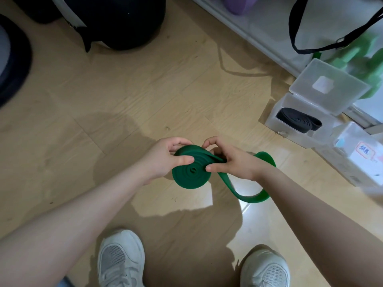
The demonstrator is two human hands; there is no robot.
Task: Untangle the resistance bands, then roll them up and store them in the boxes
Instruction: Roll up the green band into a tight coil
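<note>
Head view, looking down at the wooden floor [128, 104]: both hands hold a green resistance band [191, 171] above it, forward of the person's two white sneakers [121, 259].

Band state: most of its length is wound into a flat spiral coil. The unwound remainder leaves the coil on the right, passes under the right wrist, and hangs in a loose loop [259, 195] to the right of the coil.

Left hand [163, 160]: fingers curled over the top edge of the coil, thumb pressed on its flat face. The hand grasps the coil.

Right hand [230, 160]: thumb tip pressed against the right side of the coil face, fingers curled round the band where it feeds onto the coil. The hand grasps the band.

Storage boxes: a translucent plastic box [290, 112] sits on the floor up and to the right of the coil, well apart from it. Its hinged lid [331, 85] stands open, and a rolled black band [298, 120] lies inside. A second, closed translucent box [360, 154] bearing a handwritten label sits just beside the first, further right.

Behind the boxes, a black strap [323, 44] hangs from a white shelf unit [259, 27]. Dark round objects [124, 19] stand on the floor well above and left of the coil.
</note>
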